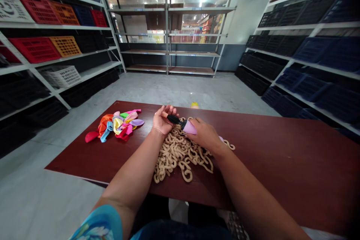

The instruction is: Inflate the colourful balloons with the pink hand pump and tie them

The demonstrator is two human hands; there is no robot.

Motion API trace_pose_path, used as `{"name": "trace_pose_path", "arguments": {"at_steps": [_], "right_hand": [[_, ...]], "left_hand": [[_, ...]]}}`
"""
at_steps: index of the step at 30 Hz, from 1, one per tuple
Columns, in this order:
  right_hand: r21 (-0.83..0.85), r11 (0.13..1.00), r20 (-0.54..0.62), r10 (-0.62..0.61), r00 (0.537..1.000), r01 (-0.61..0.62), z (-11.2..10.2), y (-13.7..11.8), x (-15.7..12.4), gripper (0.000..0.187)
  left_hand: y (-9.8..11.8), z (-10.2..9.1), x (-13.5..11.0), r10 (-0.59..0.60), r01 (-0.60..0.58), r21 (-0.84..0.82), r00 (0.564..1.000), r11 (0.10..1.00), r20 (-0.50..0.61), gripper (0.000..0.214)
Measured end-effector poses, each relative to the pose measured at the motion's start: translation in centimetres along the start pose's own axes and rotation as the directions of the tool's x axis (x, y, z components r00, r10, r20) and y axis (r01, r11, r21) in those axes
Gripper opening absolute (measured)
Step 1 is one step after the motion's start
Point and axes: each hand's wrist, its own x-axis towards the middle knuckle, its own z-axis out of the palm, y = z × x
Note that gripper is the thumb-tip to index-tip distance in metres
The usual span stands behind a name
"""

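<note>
My right hand is closed around the pale pink handle of a brush-like tool. Its dark, ribbed head points left, and a tan tip lies over the palm of my left hand. That hand is turned palm up, with its fingers loosely bent and apart. Below both hands spreads a pile of beige, rope-like loops, partly covered by my right hand and wrist. What the loops are made of I cannot tell. Farther left lies a heap of limp, coloured balloons.
The dark red-brown table extends to both sides. Shelving with coloured crates stands left, a metal rack at the back, and shelves of dark blue and black crates right. A small yellow object shows beyond the table's far edge.
</note>
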Motion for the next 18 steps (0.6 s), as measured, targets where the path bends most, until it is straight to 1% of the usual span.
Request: {"name": "trace_pose_path", "arguments": {"at_steps": [1,3,5,7,9,11,13,15,16,18], "right_hand": [[0.000,1.000,-0.001,-0.002,1.000,0.002,0.0,-0.1,0.0,0.054],[0.000,1.000,-0.004,-0.012,1.000,0.012,0.2,-0.3,0.0,0.052],[0.000,0.999,-0.012,-0.032,0.999,0.032,0.3,-0.5,0.0,0.050],[0.002,0.999,-0.024,-0.051,0.998,0.051,0.3,-0.8,0.0,0.048],[0.009,0.998,-0.033,-0.061,0.998,0.062,0.4,-1.1,0.0,0.049],[0.023,0.997,-0.034,-0.074,0.997,0.074,0.4,-1.1,0.0,0.054],[0.022,0.997,-0.025,-0.076,0.997,0.076,0.5,-0.9,0.2,0.067],[0.000,0.999,-0.008,-0.046,0.999,0.046,0.7,-0.4,0.3,0.079],[-0.013,1.000,0.004,-0.020,1.000,0.020,0.8,-0.2,0.4,0.080],[-0.032,0.999,0.020,0.025,0.999,-0.025,0.9,0.1,0.6,0.071]], "left_hand": [[0.0,0.0,0.0,0.004,-0.004,-0.015,1.000,1.000,0.000,0.015],[-0.1,0.1,0.1,0.029,-0.029,-0.017,1.000,0.999,-0.004,0.027],[-0.4,0.2,0.2,0.057,-0.057,0.013,0.998,0.998,-0.015,0.042],[-0.8,0.6,0.2,0.087,-0.085,0.052,0.995,0.995,-0.039,0.050],[-1.1,1.0,0.1,0.141,-0.135,0.083,0.987,0.987,-0.081,0.051],[-1.0,1.4,0.0,0.202,-0.191,0.100,0.972,0.976,-0.118,0.050],[-0.7,1.7,-0.2,0.241,-0.229,0.104,0.962,0.968,-0.128,0.049],[-0.3,1.8,-0.2,0.266,-0.255,0.101,0.956,0.962,-0.121,0.048],[0.0,1.8,-0.2,0.281,-0.270,0.099,0.953,0.958,-0.116,0.048],[0.4,1.7,-0.1,0.309,-0.299,0.097,0.945,0.949,-0.104,0.046]]}}
